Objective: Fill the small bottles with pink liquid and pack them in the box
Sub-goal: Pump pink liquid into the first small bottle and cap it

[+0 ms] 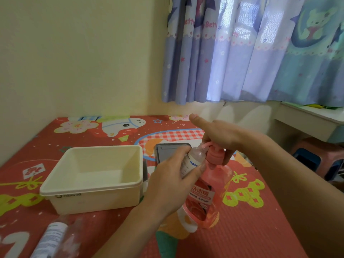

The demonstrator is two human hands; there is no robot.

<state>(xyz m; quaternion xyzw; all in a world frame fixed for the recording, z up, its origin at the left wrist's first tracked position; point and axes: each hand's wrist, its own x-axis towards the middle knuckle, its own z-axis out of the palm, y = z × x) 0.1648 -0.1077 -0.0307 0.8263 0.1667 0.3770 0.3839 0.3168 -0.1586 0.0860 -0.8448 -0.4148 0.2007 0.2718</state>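
Note:
A big pump bottle of pink liquid (pixel 203 194) stands on the red patterned mat. My right hand (pixel 221 135) lies on top of its pink pump head (pixel 215 154), thumb stretched out to the left and fingers curled down behind the pump. My left hand (pixel 171 183) grips a small clear bottle (pixel 193 161) with a blue "Baby" label, tilted so its mouth meets the pump's spout. The cream plastic box (pixel 93 179) sits open to the left with nothing visible inside. Two more small clear bottles (pixel 55 237) lie on the mat at the bottom left.
A grey flat object (pixel 167 151), perhaps the box's lid, lies behind my left hand. A wall runs along the back and a curtain (pixel 251 53) hangs at the right. A white desk (pixel 307 120) and stacked stools (pixel 320 159) stand off the mat's right side.

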